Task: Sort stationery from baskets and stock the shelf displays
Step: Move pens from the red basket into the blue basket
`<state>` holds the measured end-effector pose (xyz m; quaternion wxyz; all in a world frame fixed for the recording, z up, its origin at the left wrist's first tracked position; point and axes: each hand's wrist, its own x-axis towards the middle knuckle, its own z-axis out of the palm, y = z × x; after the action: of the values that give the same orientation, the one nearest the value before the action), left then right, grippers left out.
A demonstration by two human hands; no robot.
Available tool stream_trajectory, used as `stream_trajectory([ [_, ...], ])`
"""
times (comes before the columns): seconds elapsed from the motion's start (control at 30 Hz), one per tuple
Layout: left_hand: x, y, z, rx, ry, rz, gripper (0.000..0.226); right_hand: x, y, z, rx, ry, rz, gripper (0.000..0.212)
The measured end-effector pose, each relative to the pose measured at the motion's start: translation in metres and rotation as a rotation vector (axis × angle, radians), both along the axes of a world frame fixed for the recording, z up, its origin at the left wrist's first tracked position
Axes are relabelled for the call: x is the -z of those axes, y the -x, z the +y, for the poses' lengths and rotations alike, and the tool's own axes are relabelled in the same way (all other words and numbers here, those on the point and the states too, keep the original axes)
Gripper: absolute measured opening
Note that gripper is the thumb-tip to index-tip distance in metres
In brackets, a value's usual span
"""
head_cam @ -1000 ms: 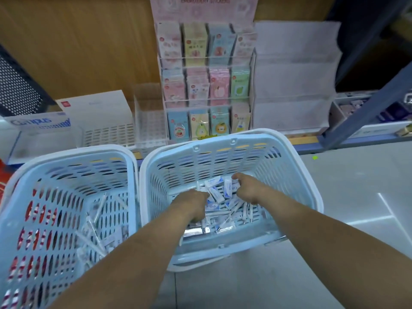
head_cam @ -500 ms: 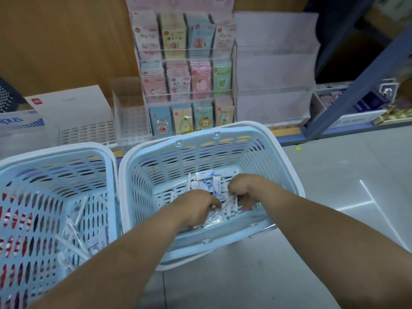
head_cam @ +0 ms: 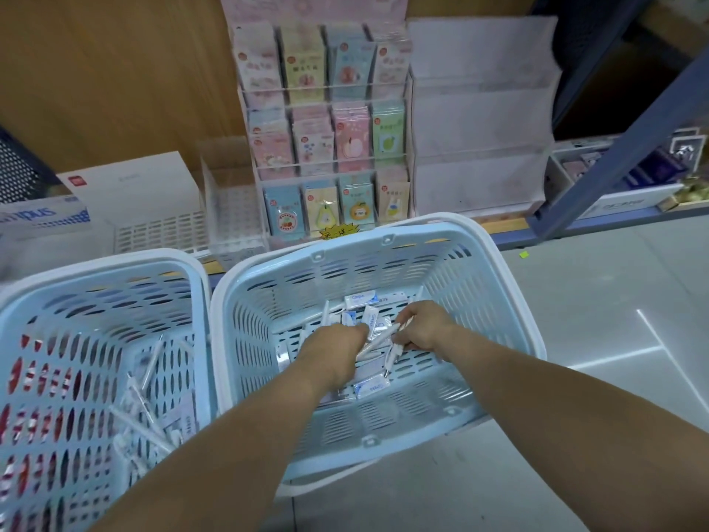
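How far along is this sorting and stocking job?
Done: the sticker rack looks full, and some pens lie in the left basket. In hand: both hands dig in the right basket; the right hand pinches more pens, while the left hand hides its grip. Left: the packs there, and the clear rack shows no stock.

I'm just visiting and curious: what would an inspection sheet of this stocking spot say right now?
Surface: grey tiled floor, bearing both baskets.
Job's things: two pale blue slotted plastic baskets; right basket holding white-and-blue packets and slim white pens; left basket holding clear-wrapped pens.
Clutter: nothing seen.
Grips: right hand pinches slim white pens; left hand reaches in beside it, fingers hidden.
Cables: nothing seen.
Surroundings: clear tiered rack of pastel sticker packs, blue metal shelf post, wooden wall panel.
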<state>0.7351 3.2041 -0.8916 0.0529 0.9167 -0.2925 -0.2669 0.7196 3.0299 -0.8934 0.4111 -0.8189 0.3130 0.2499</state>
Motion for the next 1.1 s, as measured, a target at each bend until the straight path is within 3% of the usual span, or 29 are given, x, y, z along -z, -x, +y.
stream_trajectory([
  [0.17,-0.008,-0.011,0.002,-0.22,0.129,0.003,0.035,-0.003,0.005,0.003,-0.076,0.112,-0.052,0.035],
  [0.43,-0.004,-0.006,0.009,-0.344,0.012,-0.072,0.055,0.003,0.008,0.001,-0.013,0.049,-0.092,0.024],
  [0.6,-0.007,-0.007,0.013,-0.418,0.027,-0.079,0.036,-0.009,0.008,0.006,0.114,-0.058,-0.103,0.019],
  [0.8,-0.016,-0.015,0.016,-0.698,0.095,0.127,0.02,-0.021,0.011,0.015,0.196,-0.281,-0.061,0.022],
  [0.97,-0.011,-0.013,0.012,-0.603,0.051,0.226,0.035,-0.019,0.015,0.021,0.242,-0.342,-0.023,0.033],
  [1.1,-0.007,-0.007,0.015,-0.445,0.019,0.051,0.044,-0.026,0.013,0.023,0.264,-0.303,-0.071,0.018],
])
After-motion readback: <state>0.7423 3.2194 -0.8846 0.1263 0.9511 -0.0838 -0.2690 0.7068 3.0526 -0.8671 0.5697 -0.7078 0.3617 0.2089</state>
